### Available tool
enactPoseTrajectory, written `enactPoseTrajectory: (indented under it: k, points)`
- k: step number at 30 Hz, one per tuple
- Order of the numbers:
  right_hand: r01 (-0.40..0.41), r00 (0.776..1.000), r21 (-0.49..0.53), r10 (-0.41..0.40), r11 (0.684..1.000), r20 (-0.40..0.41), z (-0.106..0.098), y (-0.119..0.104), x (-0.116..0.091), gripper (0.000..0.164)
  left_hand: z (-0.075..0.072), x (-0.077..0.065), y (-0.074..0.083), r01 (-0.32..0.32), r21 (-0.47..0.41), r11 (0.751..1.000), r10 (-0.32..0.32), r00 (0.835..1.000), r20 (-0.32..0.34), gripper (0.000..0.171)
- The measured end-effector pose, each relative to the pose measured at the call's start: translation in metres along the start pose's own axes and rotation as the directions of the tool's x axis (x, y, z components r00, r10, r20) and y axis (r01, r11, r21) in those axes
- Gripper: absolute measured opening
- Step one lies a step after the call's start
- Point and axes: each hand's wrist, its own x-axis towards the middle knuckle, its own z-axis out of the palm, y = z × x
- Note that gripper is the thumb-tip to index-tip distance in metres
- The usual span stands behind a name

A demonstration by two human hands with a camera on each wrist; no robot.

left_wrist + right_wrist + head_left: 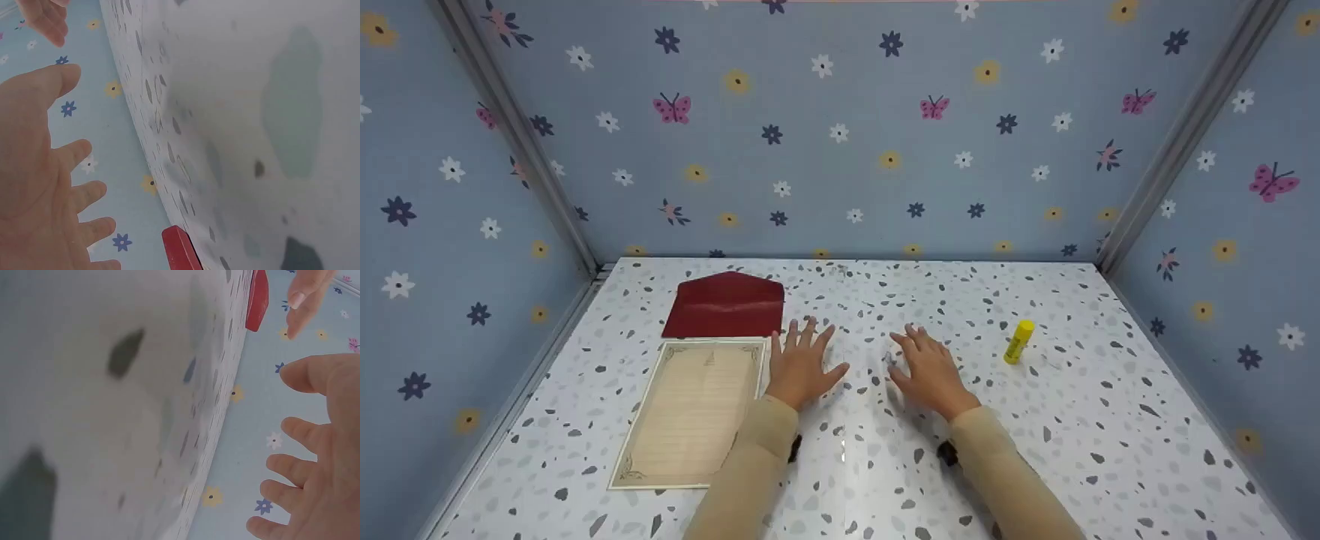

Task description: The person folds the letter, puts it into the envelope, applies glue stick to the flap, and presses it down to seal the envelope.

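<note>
My left hand [801, 367] is spread palm down over the table, fingers apart, holding nothing. Just left of it lies a cream sheet of lined letter paper [694, 412] with an ornate border; my left sleeve covers its lower right part. Beyond the paper is a dark red envelope [725, 309] with its pointed flap facing the back wall. My right hand [928, 369], also empty, has its fingers extended over the speckled surface. To its right a yellow glue stick [1019, 342] lies on the table. Both wrist views show relaxed, separated fingers.
The white speckled table [1110, 450] is enclosed by blue flowered walls [855, 135] at the back and both sides. Grey metal posts [1177, 142] stand at the back corners. A small dark object [948, 452] shows beneath the right wrist.
</note>
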Motion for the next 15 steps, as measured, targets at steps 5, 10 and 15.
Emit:
enactPoseTrajectory:
  k: [5,10,15]
  points:
    - [0.044,0.999,0.018,-0.044,0.999,-0.006,0.005,-0.012,0.001,0.055,-0.003,-0.003,-0.008,0.013,0.000,1.000,-0.013,1.000,0.007,0.075]
    - [0.077,0.997,0.038,-0.077,0.996,-0.002,0.012,-0.027,0.001,0.051,-0.007,-0.005,-0.014,0.040,0.011,0.999,-0.041,0.998,0.047,0.075]
    - [0.104,0.994,0.057,-0.105,0.993,0.014,0.018,-0.045,0.002,0.047,-0.012,-0.008,-0.023,0.053,0.038,0.998,-0.055,0.998,0.041,0.074]
